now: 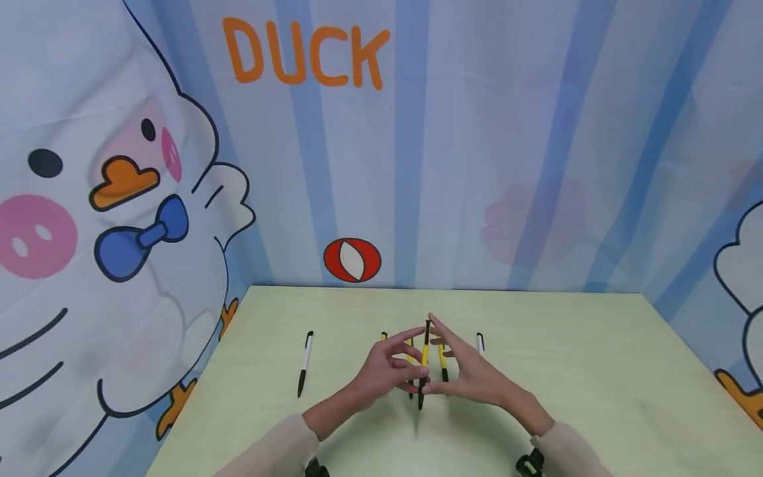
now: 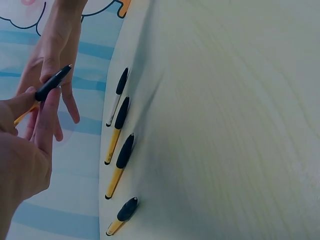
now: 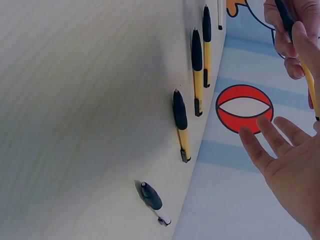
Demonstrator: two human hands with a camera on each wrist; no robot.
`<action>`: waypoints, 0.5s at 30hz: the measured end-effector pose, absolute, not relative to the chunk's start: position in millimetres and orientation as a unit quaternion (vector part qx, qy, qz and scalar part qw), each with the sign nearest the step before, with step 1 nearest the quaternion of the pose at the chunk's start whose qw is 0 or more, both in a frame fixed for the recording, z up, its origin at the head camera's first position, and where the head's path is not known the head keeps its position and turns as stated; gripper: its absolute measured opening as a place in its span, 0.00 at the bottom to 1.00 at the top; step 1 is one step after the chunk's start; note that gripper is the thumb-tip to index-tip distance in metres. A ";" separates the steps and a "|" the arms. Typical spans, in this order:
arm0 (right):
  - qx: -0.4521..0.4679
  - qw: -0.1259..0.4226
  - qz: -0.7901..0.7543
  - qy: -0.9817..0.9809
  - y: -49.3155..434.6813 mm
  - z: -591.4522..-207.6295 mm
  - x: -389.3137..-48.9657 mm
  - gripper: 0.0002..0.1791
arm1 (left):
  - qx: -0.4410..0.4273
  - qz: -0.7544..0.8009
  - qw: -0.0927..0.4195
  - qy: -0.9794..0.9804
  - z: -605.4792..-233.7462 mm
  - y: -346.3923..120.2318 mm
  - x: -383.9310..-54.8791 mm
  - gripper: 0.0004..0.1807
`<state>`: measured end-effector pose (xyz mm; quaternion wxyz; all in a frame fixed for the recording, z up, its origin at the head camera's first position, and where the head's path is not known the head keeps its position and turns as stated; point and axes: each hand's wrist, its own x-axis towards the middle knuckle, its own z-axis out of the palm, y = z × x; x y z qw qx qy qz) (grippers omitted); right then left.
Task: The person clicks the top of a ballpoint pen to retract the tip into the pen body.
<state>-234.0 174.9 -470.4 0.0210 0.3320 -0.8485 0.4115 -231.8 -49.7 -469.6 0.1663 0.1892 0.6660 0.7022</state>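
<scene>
My left hand point(image 1: 387, 368) pinches a yellow pen with a black grip point(image 1: 425, 354) between thumb and fingers, above the table. The pen stands nearly upright in the head view, its dark tip down. Close on the other side is my right hand point(image 1: 477, 374), its thumb by the grip and its index fingertip near the pen's upper end. The other right fingers spread out straight in the right wrist view. Behind the hands lie more yellow pens point(image 2: 120, 167), partly hidden in the head view. White pens with black grips lie on the left point(image 1: 306, 364) and right point(image 1: 480, 342).
A pale yellow-green table point(image 1: 596, 371) lies under the hands, the pens forming a row toward its far side. Behind it hangs a blue striped curtain point(image 1: 471, 132) with a duck print and the word DUCK.
</scene>
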 end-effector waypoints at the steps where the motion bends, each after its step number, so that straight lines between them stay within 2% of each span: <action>1: 0.333 0.024 0.409 -0.849 174.6 -470.8 -234.3 0.64 | 0.188 0.703 0.165 0.666 -469.8 -49.4 -231.7 0.39; 15: 0.336 0.057 0.423 -0.840 166.4 -474.2 -237.2 0.60 | 0.168 0.706 0.147 0.672 -474.5 -50.3 -235.5 0.37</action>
